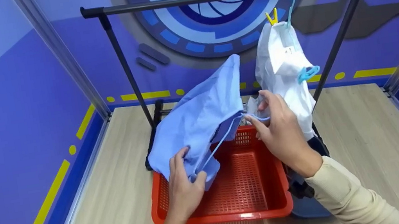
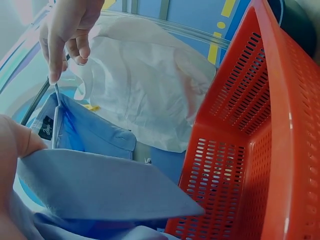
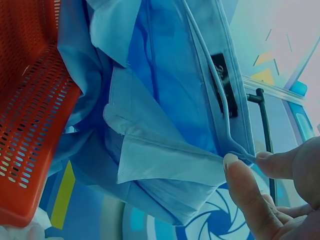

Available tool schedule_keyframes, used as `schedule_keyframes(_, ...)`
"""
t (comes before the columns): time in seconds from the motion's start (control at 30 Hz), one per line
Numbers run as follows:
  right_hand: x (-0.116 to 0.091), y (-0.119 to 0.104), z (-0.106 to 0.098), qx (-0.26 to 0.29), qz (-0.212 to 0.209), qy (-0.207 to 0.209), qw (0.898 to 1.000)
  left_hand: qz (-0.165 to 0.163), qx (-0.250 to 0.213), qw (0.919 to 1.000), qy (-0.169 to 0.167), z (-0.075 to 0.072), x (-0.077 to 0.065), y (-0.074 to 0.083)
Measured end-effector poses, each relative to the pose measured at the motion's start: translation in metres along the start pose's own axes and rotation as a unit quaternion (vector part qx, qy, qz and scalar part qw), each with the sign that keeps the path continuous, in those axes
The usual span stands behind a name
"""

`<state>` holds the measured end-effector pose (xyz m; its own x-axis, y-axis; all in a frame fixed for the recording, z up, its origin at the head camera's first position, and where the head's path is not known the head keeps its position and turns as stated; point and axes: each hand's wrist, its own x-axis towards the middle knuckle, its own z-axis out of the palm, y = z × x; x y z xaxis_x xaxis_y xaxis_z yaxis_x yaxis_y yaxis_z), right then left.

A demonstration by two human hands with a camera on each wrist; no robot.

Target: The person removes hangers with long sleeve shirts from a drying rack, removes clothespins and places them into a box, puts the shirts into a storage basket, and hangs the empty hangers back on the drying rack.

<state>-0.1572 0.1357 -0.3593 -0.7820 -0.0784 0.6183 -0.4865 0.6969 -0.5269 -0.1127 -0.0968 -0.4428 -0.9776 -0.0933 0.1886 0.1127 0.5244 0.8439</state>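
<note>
A light blue shirt with a dark neck label spreads above the red basket's left side. Along its neck opening runs a thin light blue hanger, partly hidden by the cloth. My right hand pinches the hanger between thumb and fingertips at the shirt's right end. At the lower left, my left hand grips the shirt by its collar area, thumb on the near side. Whether it also holds the hanger cannot be made out.
Below the shirt stands a red perforated basket. A black rack bar crosses behind. From its right part hangs a white garment on a blue hanger, with a yellow clothespin and a blue clothespin. A blue-grey bin sits beside the basket.
</note>
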Motion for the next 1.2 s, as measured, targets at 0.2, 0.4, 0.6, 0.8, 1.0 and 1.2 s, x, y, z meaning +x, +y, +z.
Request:
schedule_keyframes(0.2, 0.004, 0.0, -0.002, -0.01, -0.005, -0.003, 1.0, -0.005, -0.012, 0.9999, -0.001, -0.001, -0.002, -0.002)
schedule_keyframes(0.4, 0.007, -0.001, -0.004, -0.006, -0.011, -0.007, 1.0, -0.004, -0.025, 0.9997, -0.007, -0.002, -0.003, -0.002)
schedule_keyframes(0.6, 0.01, -0.001, -0.005, -0.005, -0.017, -0.011, 1.0, -0.004, -0.032, 0.9994, -0.012, -0.003, -0.004, -0.005)
schedule_keyframes(0.8, 0.013, 0.001, -0.006, -0.002, -0.014, -0.004, 1.0, 0.0, -0.035, 0.9994, -0.009, -0.004, -0.007, -0.007)
schedule_keyframes(1.0, 0.014, 0.002, -0.006, 0.003, -0.017, 0.002, 1.0, 0.011, -0.031, 0.9994, -0.005, -0.005, -0.01, -0.011)
schedule_keyframes(1.2, 0.015, 0.003, -0.009, 0.001, -0.018, -0.002, 1.0, 0.022, -0.057, 0.998, -0.016, -0.008, -0.008, -0.016)
